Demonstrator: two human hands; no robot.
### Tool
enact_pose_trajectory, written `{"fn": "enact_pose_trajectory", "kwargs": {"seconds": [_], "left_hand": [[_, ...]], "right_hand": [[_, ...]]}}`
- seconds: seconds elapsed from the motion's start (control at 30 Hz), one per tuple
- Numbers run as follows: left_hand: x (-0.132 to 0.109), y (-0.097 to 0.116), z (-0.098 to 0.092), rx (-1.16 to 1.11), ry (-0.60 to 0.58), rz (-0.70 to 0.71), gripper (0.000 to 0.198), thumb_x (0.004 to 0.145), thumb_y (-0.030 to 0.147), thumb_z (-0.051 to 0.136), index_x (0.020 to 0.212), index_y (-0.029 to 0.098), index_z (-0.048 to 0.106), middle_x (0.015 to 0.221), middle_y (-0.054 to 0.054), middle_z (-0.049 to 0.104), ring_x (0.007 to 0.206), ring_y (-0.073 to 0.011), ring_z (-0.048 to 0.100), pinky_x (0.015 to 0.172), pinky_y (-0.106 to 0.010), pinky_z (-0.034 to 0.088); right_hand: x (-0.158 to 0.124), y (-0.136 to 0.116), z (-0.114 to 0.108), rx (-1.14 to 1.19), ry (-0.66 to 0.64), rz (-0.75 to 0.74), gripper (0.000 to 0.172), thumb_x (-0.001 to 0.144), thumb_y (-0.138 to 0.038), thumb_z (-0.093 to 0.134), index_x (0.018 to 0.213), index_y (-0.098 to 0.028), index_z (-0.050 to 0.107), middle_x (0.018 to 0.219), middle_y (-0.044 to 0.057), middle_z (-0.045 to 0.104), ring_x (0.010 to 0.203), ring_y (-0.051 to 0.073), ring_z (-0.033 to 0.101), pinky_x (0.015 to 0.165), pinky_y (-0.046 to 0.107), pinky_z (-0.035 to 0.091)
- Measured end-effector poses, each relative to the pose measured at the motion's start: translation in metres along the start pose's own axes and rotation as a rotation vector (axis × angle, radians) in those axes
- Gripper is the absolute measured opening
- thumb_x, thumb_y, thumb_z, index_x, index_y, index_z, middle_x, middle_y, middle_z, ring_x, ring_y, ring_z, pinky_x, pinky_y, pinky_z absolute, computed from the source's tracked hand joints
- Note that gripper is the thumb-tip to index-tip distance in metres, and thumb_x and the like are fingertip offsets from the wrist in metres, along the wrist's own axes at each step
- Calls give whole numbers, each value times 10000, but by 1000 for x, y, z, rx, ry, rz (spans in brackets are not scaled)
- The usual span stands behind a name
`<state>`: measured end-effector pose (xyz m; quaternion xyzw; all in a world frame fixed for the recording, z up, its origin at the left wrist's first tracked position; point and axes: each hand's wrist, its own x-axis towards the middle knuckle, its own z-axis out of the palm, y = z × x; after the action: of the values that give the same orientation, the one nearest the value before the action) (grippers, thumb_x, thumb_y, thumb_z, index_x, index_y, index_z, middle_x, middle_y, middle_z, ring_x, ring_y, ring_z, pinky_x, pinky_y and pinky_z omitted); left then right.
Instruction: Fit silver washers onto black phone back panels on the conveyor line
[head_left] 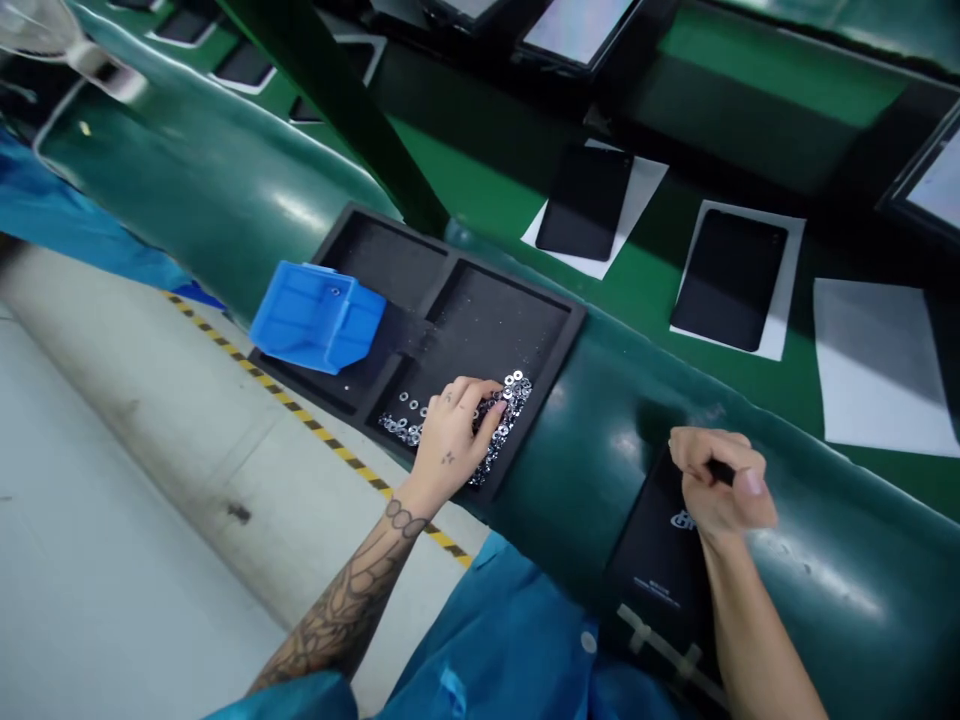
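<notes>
My left hand (455, 430) reaches into a heap of small metal rings (516, 395) in the near right compartment of a black divided tray (499, 310). Its thumb and forefinger are close together among the rings; whether one is between the tips is hard to see. My right hand (724, 480) is closed, fingers curled, over the upper end of a black tablet (652, 560) with pale printing on its back. Anything inside that hand is hidden. A few loose rings lie left of my left hand.
A blue bin (315, 315) sits tilted on the tray's left side. Beyond the green bench edge, black tablets (589, 200) (731, 280) lie on white sheets, beside a bare white sheet (881, 360). A green post (352, 110) rises behind the tray. A fan (45, 25) is at upper left.
</notes>
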<state>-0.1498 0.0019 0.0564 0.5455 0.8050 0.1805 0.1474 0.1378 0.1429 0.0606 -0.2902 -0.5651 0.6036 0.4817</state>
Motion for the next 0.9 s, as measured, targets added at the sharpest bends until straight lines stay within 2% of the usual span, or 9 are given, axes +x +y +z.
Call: {"fn": "enact_pose_trajectory", "kwargs": {"seconds": [0.17,0.43,0.6,0.73,0.83,0.9], "left_hand": [[6,3,-3,2,-41,-10,198,1124,358,492,1179,232,635,1127,-79,712,1019,-260,677,864,-406,456],[12,5,-7,-47,-46,-11,170,1092,379,534,1108,235,624,1197,-92,696,959,-249,676,879,-418,511],[12,3,-10,-72,31,6,166,1081,386,560,1104,237,631,1151,-88,687,922,-234,659,888,-400,542],[16,4,-14,-80,110,-77,177,1051,399,611,1076,227,646,949,-39,691,821,-207,662,806,-355,537],[14,14,-23,-160,127,-141,191,1023,411,656,1085,230,654,849,-7,685,747,-188,659,715,-321,512],[8,27,-31,-285,120,-157,213,1010,432,685,1094,239,655,879,-14,705,736,-182,653,673,-310,500]], "right_hand": [[-4,5,-2,-45,-23,-34,620,1020,-676,475,616,-239,301,537,-18,194,478,146,177,579,358,100],[-4,3,-2,-57,-53,1,672,1033,-757,431,627,-241,288,536,-24,187,477,148,179,581,365,95],[-3,3,-2,-86,-89,-43,663,1046,-745,414,639,-242,274,542,-25,185,466,146,180,588,357,80],[-3,4,0,-79,-58,-49,665,1050,-737,415,627,-242,276,529,-24,197,457,144,190,577,363,84],[-4,6,2,-85,-41,-89,666,1054,-725,420,626,-236,275,527,-26,201,456,138,191,563,362,87],[-5,8,4,-87,-27,-110,667,1056,-723,418,626,-236,268,528,-29,194,456,135,188,559,360,86]]}}
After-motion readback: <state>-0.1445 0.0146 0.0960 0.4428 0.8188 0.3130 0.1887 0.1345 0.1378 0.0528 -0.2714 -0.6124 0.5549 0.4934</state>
